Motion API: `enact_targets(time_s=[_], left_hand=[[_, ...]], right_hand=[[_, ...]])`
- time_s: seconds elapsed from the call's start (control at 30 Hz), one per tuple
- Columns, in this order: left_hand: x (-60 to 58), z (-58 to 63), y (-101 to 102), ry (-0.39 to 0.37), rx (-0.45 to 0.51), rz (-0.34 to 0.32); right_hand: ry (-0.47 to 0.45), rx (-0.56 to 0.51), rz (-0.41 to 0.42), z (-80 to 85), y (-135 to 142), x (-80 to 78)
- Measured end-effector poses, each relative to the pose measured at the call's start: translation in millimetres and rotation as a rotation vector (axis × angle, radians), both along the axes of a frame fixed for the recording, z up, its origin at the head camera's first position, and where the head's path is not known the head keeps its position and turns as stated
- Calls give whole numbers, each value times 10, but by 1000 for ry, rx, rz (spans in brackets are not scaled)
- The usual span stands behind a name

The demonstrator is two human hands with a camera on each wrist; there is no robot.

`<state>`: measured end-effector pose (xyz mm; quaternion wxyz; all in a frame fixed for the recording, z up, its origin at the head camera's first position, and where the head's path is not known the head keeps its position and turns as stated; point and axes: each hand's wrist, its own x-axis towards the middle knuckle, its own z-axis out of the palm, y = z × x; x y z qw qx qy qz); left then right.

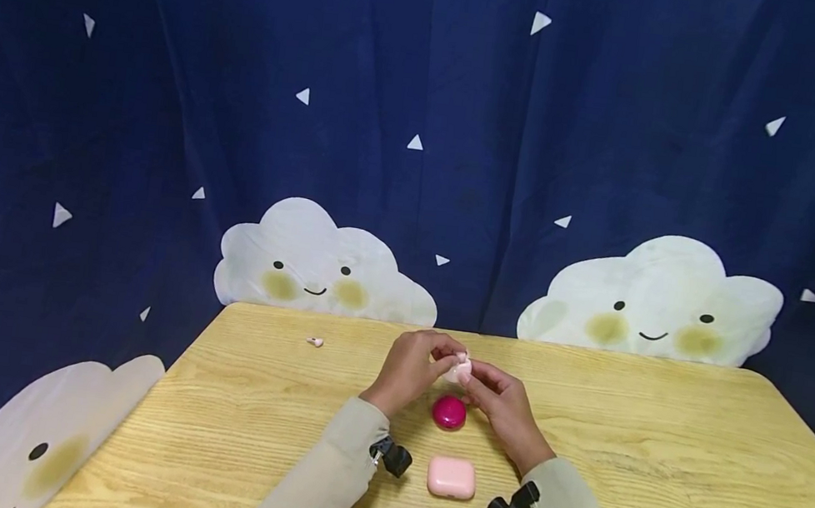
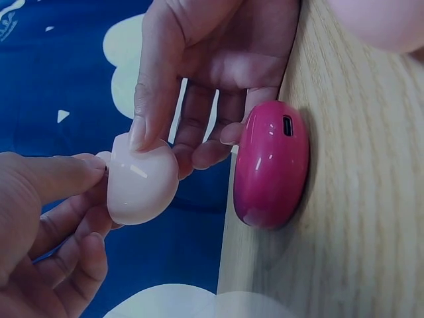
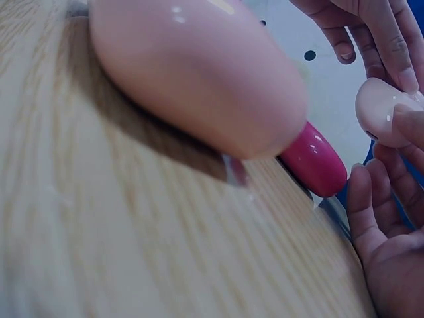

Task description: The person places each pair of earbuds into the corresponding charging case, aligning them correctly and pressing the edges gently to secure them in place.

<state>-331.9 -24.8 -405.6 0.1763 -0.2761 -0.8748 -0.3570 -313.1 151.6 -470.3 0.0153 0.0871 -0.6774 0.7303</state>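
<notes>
A pale pink, rounded earbud case (image 2: pixel 142 182) is held above the table by my right hand (image 1: pixel 507 404), its thumb pressed on the shell. My left hand (image 1: pixel 413 368) pinches a small pale earbud (image 2: pixel 104 156) at the case's rim; the fingers hide most of it. The inside of the case faces away in the left wrist view. Just below the hands, a glossy magenta case (image 1: pixel 450 412) stands on the table, its charging port showing in the left wrist view. Nearer, between the wrists, lies a closed pink rectangular case (image 1: pixel 451 478).
A single pale earbud (image 1: pixel 314 341) lies at the back left of the wooden table (image 1: pixel 653 483). Behind the far edge hangs a dark blue curtain (image 1: pixel 467 127) with clouds and triangles. Black wrist cameras (image 1: pixel 395 459) sit on both sleeves.
</notes>
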Motion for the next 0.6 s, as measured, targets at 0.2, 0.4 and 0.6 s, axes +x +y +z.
enact_targets(time_s=[0.2,0.4,0.6], left_hand=[[-3,8,3,-2,8,6],[7,6,0,6,8,8],[3,6,1,4,26,2]], right_hand=[[-4,3,-17,0,-13,-13],[-19,16,-5,14,-6,-5],[-8,8,9,28,-5,2]])
